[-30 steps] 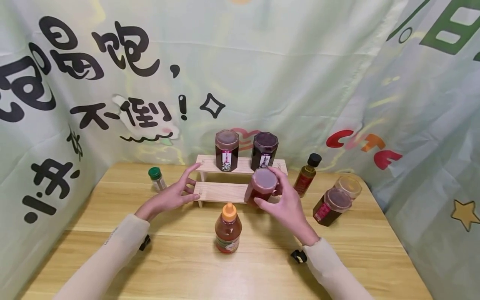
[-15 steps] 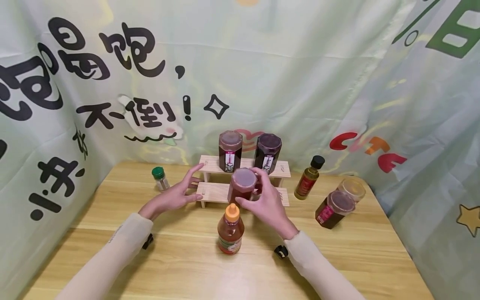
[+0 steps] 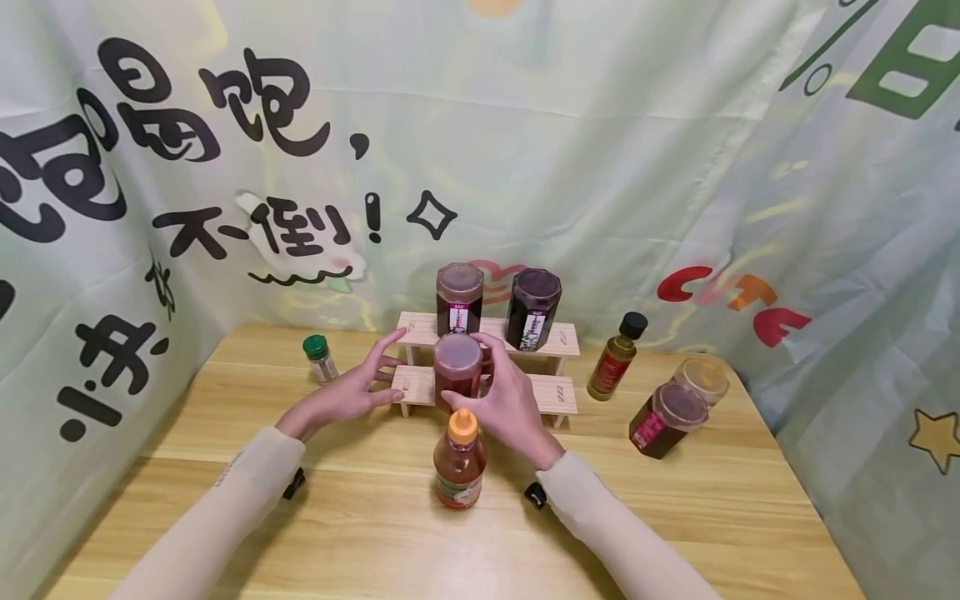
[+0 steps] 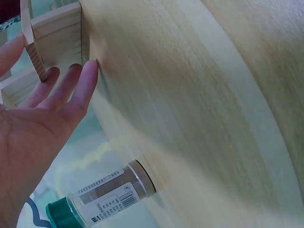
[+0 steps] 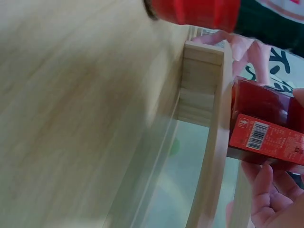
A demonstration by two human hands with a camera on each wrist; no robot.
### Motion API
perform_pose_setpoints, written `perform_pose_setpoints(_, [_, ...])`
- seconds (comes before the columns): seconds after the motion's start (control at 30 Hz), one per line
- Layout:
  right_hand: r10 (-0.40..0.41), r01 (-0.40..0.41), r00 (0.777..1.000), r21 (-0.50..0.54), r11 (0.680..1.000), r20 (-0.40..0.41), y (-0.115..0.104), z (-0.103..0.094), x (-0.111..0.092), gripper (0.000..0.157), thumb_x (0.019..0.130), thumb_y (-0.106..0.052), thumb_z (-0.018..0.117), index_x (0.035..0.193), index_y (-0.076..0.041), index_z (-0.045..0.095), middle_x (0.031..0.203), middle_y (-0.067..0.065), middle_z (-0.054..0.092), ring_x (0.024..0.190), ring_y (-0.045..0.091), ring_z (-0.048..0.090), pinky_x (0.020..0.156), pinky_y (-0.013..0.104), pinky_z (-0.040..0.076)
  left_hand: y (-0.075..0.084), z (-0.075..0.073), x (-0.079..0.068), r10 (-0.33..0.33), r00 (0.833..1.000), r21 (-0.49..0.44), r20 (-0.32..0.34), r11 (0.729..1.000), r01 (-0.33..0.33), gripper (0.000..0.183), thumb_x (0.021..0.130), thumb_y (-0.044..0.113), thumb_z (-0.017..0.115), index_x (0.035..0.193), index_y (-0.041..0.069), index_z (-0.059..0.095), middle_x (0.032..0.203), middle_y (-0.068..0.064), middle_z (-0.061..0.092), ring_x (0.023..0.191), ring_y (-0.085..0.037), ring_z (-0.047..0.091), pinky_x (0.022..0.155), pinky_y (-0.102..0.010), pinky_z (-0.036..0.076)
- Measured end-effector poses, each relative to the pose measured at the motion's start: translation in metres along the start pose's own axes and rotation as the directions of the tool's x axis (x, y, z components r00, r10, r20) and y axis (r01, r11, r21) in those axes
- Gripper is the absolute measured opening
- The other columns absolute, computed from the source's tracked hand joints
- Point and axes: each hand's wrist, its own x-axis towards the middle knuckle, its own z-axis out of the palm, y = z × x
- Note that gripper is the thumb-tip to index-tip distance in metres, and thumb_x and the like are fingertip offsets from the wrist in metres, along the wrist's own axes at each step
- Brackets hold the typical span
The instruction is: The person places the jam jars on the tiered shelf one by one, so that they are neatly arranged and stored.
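Note:
A two-tier wooden rack [image 3: 553,392] stands at the back of the table. On its lower tier, toward the left end, is a dark red faceted jar [image 3: 457,367] with a pale lid; my right hand [image 3: 510,410] grips it around the side, thumb in front. The right wrist view shows the jar's red barcode label [image 5: 268,140], its base at or very near the tier. My left hand [image 3: 348,390] touches the rack's left end with extended fingers. Two dark jars, one [image 3: 459,302] left and one [image 3: 534,310] right, stand on the upper tier.
An orange-capped squeeze bottle [image 3: 459,471] stands in front of the rack. Left is a green-capped spice shaker [image 3: 321,362]. To the right are a black-capped bottle [image 3: 613,367], a dark jar [image 3: 663,421] and a yellow-topped jar [image 3: 703,379]. A printed curtain [image 3: 600,167] hangs behind.
My right hand has carried the dark red jar leftward along the lower tier, from its right part to near its left end. The left hand has stayed at the rack's end.

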Motion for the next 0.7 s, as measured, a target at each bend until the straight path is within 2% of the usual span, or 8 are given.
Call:
perform_pose_setpoints(0.17, [-0.026, 0.026, 1.000, -0.046, 0.999, -0.001, -0.001, 0.007, 0.005, 0.096, 0.079, -0.030, 0.102, 0.156, -0.016, 0.047, 0.122, 0.007, 0.071, 0.101, 0.019, 0.069, 0.081, 0.040, 0.063, 0.000, -0.001, -0.001, 0.001, 1.000, -0.004, 0.000, 1.000, -0.001, 0.101, 0.108, 0.011, 0.069, 0.175, 0.036, -0.002, 0.160, -0.037, 0.040, 0.139, -0.057, 0.051, 0.109, -0.071, 0.047])
perform_pose_setpoints(0.37, [-0.040, 0.040, 0.999, -0.040, 0.998, 0.011, 0.002, 0.013, 0.009, 0.095, 0.081, -0.032, 0.101, 0.156, -0.009, 0.047, 0.129, 0.011, 0.069, 0.108, 0.023, 0.069, 0.085, 0.047, 0.064, -0.001, -0.001, 0.002, 0.002, 1.000, -0.004, 0.005, 1.000, -0.002, 0.101, 0.109, 0.013, 0.069, 0.175, 0.038, -0.002, 0.163, -0.036, 0.038, 0.140, -0.056, 0.051, 0.110, -0.071, 0.046])
perform_pose_setpoints(0.57, [-0.058, 0.058, 0.998, -0.043, 0.997, 0.005, 0.004, 0.016, 0.008, 0.096, 0.082, -0.030, 0.101, 0.157, -0.006, 0.046, 0.135, 0.014, 0.067, 0.110, 0.024, 0.068, 0.083, 0.042, 0.064, -0.002, -0.001, 0.004, 0.003, 1.000, 0.003, 0.006, 1.000, -0.003, 0.101, 0.108, 0.012, 0.070, 0.175, 0.039, -0.002, 0.163, -0.036, 0.038, 0.139, -0.057, 0.052, 0.110, -0.072, 0.046])
perform_pose_setpoints(0.63, [-0.062, 0.063, 0.998, -0.050, 0.997, 0.012, 0.004, 0.016, 0.007, 0.096, 0.083, -0.030, 0.100, 0.157, -0.004, 0.045, 0.136, 0.014, 0.066, 0.112, 0.024, 0.068, 0.085, 0.041, 0.063, -0.003, -0.001, 0.003, -0.004, 1.000, 0.000, 0.006, 1.000, 0.004, 0.101, 0.108, 0.012, 0.070, 0.175, 0.039, -0.002, 0.162, -0.036, 0.039, 0.139, -0.057, 0.052, 0.110, -0.071, 0.046])
perform_pose_setpoints(0.7, [-0.056, 0.058, 0.998, -0.050, 0.997, 0.033, 0.002, 0.016, 0.008, 0.095, 0.085, -0.031, 0.098, 0.158, -0.003, 0.044, 0.140, 0.015, 0.065, 0.119, 0.027, 0.067, 0.094, 0.043, 0.061, -0.003, 0.000, 0.002, -0.011, 1.000, -0.004, 0.005, 1.000, 0.011, 0.101, 0.108, 0.012, 0.070, 0.175, 0.039, -0.002, 0.162, -0.037, 0.039, 0.138, -0.057, 0.052, 0.110, -0.071, 0.047])
